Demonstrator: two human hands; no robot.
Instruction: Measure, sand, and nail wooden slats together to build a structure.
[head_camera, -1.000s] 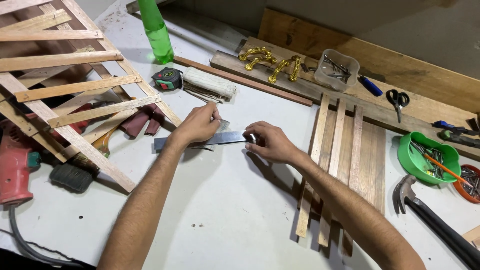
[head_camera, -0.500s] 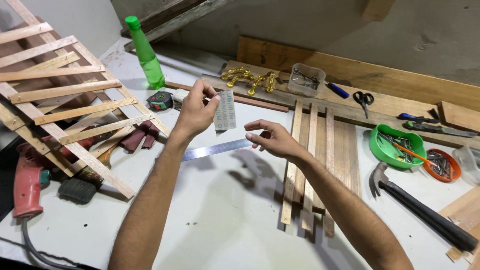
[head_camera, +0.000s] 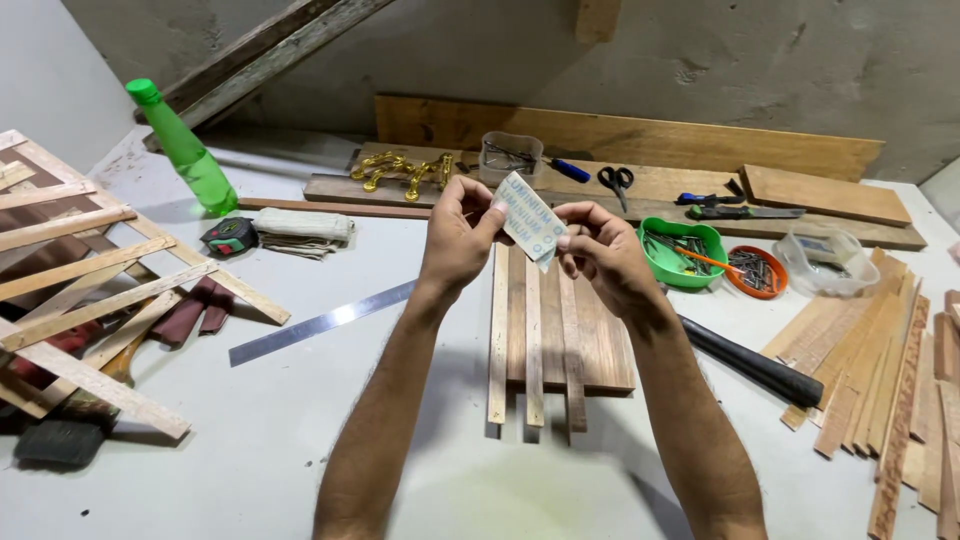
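Both hands are raised over the white table, holding a small rectangular piece of sandpaper (head_camera: 530, 219) with its pale printed back facing me. My left hand (head_camera: 457, 238) pinches its left end. My right hand (head_camera: 603, 253) pinches its lower right end. Below the hands lie several thin wooden slats on a flat wooden board (head_camera: 600, 340). A steel ruler (head_camera: 318, 323) lies on the table to the left, apart from both hands.
A wooden lattice frame (head_camera: 90, 280) fills the left side. A green bottle (head_camera: 185, 150), tape measure (head_camera: 230, 236) and folded cloth (head_camera: 303, 228) stand behind it. A hammer handle (head_camera: 755, 365), green bowl (head_camera: 683, 254), nail containers, scissors (head_camera: 615, 182) and a pile of wood strips (head_camera: 880, 360) are at right.
My left hand lifted the sandpaper piece off the table, and my right hand left the ruler and took its other end. The ruler now lies free. The view shifted right.
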